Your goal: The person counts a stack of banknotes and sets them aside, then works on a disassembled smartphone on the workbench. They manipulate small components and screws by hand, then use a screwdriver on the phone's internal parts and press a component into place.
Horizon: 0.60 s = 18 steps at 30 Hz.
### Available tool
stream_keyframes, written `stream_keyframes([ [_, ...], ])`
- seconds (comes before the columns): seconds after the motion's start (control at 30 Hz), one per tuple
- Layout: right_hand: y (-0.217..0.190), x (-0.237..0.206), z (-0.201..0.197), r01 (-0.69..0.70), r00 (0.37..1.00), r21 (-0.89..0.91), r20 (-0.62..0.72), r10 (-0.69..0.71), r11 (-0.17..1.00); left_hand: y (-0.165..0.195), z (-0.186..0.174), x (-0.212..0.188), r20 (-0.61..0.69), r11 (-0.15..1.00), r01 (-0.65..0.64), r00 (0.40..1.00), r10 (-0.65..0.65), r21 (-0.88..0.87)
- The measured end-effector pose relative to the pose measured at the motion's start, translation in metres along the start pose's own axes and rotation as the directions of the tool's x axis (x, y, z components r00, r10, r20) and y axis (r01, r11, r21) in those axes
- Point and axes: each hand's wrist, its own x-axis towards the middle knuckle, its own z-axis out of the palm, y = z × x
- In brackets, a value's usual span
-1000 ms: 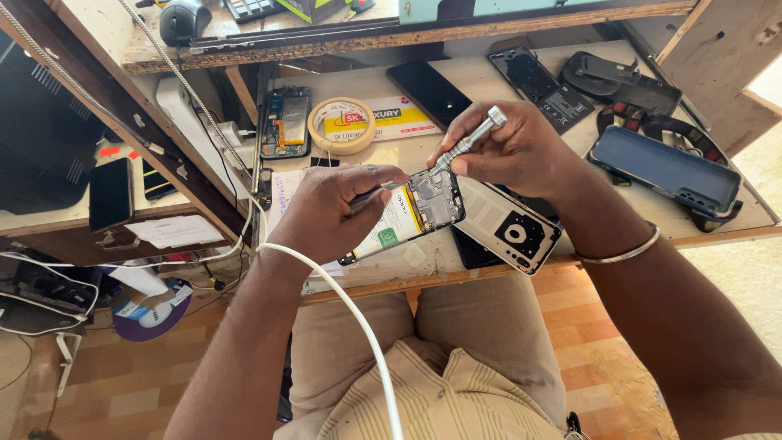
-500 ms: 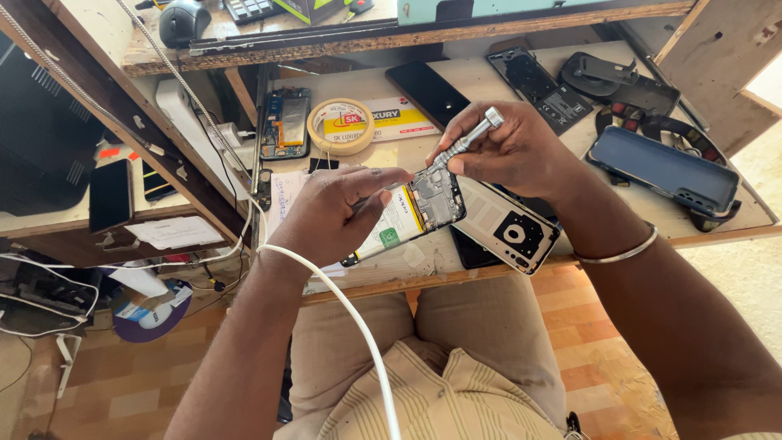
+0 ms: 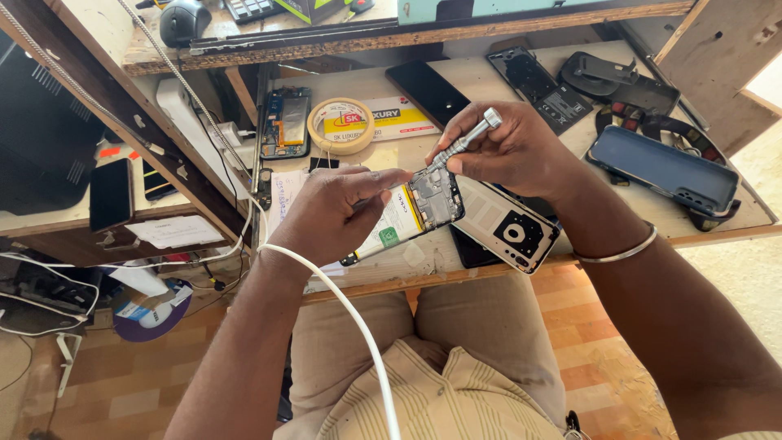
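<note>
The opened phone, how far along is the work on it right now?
Done: the back cover is off and lies on the bench. In hand: the left hand holds the opened phone with battery and board exposed, and the right hand sets a silver screwdriver onto the board. Left: the phone is still open, the cover not refitted.
</note>
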Motion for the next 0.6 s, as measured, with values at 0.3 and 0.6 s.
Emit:
stream_keyframes([
  [0.3,0.002,0.0004,0.0001,0.003,1.0,0.015,0.008,-0.003,1.0,-0.0029,0.0001,0.0001,0.014,1.0,-0.013,1.0,0.013,0.012],
  [0.6,0.0004,-0.0012,0.0037,0.041,0.999,0.062,0.014,-0.042,0.997,-0.0011,-0.0005,-0.0008,0.014,0.993,0.078,0.997,-0.077,-0.091],
])
